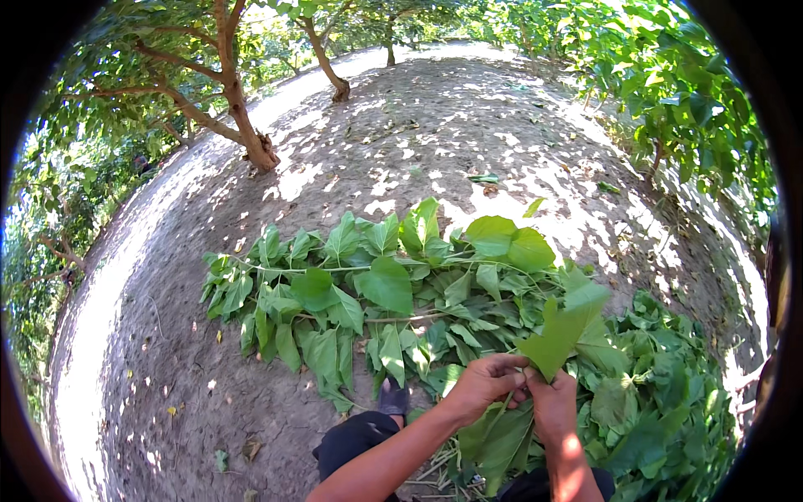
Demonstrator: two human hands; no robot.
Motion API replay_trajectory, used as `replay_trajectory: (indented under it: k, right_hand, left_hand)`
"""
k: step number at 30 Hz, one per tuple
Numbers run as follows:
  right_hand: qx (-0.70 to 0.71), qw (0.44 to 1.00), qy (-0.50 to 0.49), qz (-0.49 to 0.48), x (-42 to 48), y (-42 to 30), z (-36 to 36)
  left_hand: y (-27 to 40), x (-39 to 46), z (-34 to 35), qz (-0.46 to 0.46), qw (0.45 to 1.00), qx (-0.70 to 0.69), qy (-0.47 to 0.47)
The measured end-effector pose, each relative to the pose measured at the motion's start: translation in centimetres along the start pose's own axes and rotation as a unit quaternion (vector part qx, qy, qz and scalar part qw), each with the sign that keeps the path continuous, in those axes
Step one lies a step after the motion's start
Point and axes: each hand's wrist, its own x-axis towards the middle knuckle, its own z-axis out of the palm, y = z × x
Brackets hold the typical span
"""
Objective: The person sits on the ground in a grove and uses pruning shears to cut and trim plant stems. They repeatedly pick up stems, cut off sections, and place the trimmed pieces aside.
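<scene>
My left hand and my right hand meet at the lower right of centre, their fingertips almost touching. Both are closed on a leafy green shoot, likely mulberry. Broad leaves rise above the fingers, and large leaves hang below them. My fingers partly hide the stem. Beyond my hands, cut leafy branches lie across the ground in a long heap. To the right of my right hand is a pile of loose green leaves.
Stripped stems lie between my legs, near my dark shoe. A forked tree trunk stands at the upper left, with another trunk behind it. Leafy bushes line the right side. Dry, cracked soil bears scattered leaves.
</scene>
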Motion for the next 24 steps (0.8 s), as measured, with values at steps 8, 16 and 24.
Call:
replay_trajectory:
  k: [8, 16, 24]
  right_hand:
    - [0.004, 1.0, -0.001, 0.021, 0.0, -0.1, -0.9]
    - [-0.026, 0.999, -0.037, 0.023, -0.4, -1.0, -0.1]
    - [0.018, 0.995, -0.081, 0.056, 0.1, -0.5, -1.2]
  left_hand:
    - [0.9, 0.1, 0.8, -0.021, 0.999, 0.036, -0.029]
    - [0.0, 0.0, -0.6, -0.014, 0.996, 0.052, -0.065]
    - [0.8, -0.3, -0.4, 0.009, 0.991, 0.105, -0.079]
